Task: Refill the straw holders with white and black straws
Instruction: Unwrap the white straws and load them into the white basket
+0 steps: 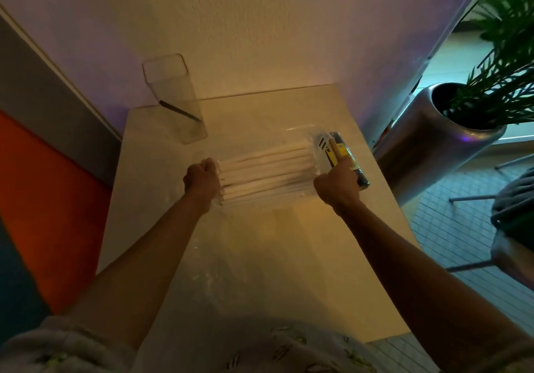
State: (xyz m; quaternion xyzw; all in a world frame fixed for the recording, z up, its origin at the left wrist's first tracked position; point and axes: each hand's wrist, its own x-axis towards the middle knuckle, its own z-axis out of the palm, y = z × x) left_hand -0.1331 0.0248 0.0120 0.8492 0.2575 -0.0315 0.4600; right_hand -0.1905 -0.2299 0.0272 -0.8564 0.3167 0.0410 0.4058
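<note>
White table [318,257] in front of me. On it: clear holder [176,98] at far left corner, pack of white straws [265,176] in middle, crumpled clear wrap [219,271] near me.

Café or eatery corner: white table [332,257], clear straw holder [173,98], potted plant [462,118], tiled floor [450,228].

No text, brand or number can be read. The yellow-and-black label [344,153] on the pack end under the right grip's [336,182] pointing finger is too blurred to make out.
</note>
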